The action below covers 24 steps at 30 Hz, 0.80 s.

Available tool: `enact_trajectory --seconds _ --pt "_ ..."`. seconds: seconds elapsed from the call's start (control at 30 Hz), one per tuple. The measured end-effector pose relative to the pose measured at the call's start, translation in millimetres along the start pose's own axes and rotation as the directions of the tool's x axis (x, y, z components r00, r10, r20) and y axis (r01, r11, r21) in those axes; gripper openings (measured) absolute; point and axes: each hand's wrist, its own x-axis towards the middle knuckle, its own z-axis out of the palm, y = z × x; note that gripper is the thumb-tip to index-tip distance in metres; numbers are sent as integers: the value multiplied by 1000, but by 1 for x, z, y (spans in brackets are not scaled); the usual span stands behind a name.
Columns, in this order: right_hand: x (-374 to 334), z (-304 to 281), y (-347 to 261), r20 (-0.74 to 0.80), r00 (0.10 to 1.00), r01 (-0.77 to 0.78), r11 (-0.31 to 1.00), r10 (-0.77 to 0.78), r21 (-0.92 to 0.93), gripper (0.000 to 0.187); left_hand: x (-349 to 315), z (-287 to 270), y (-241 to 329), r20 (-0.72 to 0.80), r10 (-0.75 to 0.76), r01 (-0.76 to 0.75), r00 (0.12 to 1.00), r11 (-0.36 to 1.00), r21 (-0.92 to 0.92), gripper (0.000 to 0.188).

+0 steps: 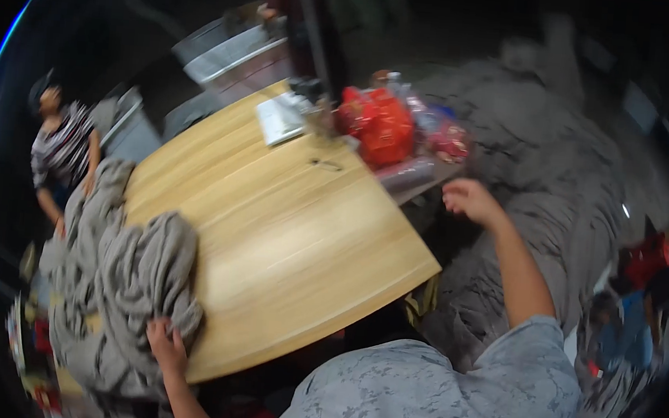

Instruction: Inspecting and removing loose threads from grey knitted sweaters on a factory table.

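A bunched heap of grey fabric [150, 257] lies over the left side of the wooden table [301, 230]. At the heap's near edge is my left hand [166, 345], its fingers curled into the folds and closed on the cloth. My right hand [472, 202] is in the air beyond the table's right edge, fingers loosely bent and apart, holding nothing. It is nearest a red plastic bag [380, 126] and a clear-wrapped roll [408, 173] at the table's far right corner.
A white packet [280, 118] and a small dark object [326, 164] lie on the table. Large grey cloth [542, 162] is piled on the right. Pale bins [236, 60] stand behind. A person in a striped top [63, 140] touches the fabric at left; another person [302, 18] stands at the far side.
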Motion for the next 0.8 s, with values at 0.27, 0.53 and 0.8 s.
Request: enact_trajectory --seconds 0.27,0.53,0.8 --pt "-30 159 -64 388 907 279 922 -161 -269 24 1 38 -53 -14 -238 236 971 949 211 73" --pt "-47 283 -95 738 582 552 832 -340 -51 19 -17 47 -7 115 -389 384 914 921 62 63" --pt "-44 327 -107 667 657 336 928 -353 161 48 10 -38 156 -204 305 -365 930 822 -437 23"
